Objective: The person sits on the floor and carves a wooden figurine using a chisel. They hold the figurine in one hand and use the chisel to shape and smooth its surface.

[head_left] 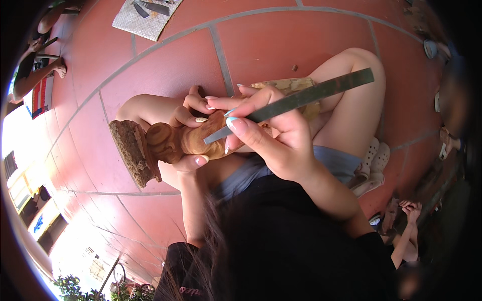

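Note:
A carved wooden figure [163, 142] lies across my lap, with rounded smooth shapes and a rough, bark-like base at its left end. My left hand [190, 163] grips it from the near side, thumb in front and fingers over the far side. In my right hand [283, 145] is a long, flat, dark metal chisel [326, 91], slanting from upper right to lower left. Its bright bevelled tip rests on or just above the smooth middle of the wood; contact is hard to tell. A pale, rough end of the wood shows beyond my right fingers.
I sit cross-legged on red floor tiles [281, 42]. A light mat [145, 22] with dark blades lies at the far left. White clogs [374, 158] stand by my right knee, and a small chip [294, 67] lies ahead. Other people sit at left and right.

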Tool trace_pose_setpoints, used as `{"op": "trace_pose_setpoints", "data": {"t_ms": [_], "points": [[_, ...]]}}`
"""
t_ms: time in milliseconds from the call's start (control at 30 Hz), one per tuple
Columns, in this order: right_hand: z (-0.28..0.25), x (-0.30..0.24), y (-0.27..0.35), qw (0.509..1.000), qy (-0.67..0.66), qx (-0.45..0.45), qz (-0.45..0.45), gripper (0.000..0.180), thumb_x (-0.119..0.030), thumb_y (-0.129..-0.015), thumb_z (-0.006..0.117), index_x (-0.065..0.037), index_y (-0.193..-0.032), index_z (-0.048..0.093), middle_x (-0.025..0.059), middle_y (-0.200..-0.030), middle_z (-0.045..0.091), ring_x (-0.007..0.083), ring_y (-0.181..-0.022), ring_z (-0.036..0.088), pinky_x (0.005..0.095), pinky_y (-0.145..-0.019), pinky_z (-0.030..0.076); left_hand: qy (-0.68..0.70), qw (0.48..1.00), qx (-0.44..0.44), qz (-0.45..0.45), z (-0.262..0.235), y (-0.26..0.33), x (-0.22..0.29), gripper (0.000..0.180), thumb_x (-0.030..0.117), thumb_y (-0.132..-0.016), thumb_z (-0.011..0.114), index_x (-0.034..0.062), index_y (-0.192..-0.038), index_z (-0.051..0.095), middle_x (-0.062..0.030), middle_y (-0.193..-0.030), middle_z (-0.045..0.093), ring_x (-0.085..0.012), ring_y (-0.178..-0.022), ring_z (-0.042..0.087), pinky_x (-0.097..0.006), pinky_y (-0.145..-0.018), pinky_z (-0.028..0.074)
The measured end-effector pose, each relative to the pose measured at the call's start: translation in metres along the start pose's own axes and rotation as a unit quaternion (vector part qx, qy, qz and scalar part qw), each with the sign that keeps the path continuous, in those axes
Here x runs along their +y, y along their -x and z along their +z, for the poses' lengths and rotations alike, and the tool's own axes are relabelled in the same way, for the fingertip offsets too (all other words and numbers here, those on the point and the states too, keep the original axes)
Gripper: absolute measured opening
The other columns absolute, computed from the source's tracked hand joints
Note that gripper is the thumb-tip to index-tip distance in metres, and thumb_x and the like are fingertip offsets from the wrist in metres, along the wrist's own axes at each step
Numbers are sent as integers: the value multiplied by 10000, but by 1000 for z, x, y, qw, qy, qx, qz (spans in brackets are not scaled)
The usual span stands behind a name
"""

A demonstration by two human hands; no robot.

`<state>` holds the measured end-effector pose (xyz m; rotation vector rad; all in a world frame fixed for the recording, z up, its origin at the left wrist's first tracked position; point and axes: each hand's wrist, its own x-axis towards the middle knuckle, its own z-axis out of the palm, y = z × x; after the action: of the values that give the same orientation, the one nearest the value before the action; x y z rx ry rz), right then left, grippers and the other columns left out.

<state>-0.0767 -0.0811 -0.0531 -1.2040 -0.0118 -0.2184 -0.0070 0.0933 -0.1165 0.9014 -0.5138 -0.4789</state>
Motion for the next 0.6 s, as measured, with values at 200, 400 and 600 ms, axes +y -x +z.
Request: {"op": "trace_pose_setpoints", "data": {"t_ms": [200, 400, 600], "points": [[14, 15, -2, 998, 61, 10, -24, 56, -7, -919, 553, -4, -951, 507, 77, -857, 644, 79, -697, 626, 298, -882, 470, 43, 996, 42, 60, -6, 4, -17, 480, 281, -526, 769, 80, -927, 599, -142, -997, 558, -281, -1107, 467, -466, -1097, 220], [13, 17, -6, 995, 95, 7, -23, 85, -24, -901, 584, -9, -951, 517, 97, -844, 672, 96, -760, 634, 304, -895, 436, 72, 994, 2, 88, -15, -2, -20, 463, 181, -566, 736, 53, -987, 590, -151, -1064, 543, -354, -1117, 514, -533, -1046, 363], [17, 17, -6, 997, 69, 43, 14, 78, -59, -909, 584, -29, -963, 536, 55, -837, 692, 115, -826, 652, 359, -961, 377, 119, 983, -34, 133, -18, -7, -30, 478, 110, -567, 709, 30, -1020, 577, -145, -1079, 516, -381, -1166, 499, -575, -1039, 379]]}}
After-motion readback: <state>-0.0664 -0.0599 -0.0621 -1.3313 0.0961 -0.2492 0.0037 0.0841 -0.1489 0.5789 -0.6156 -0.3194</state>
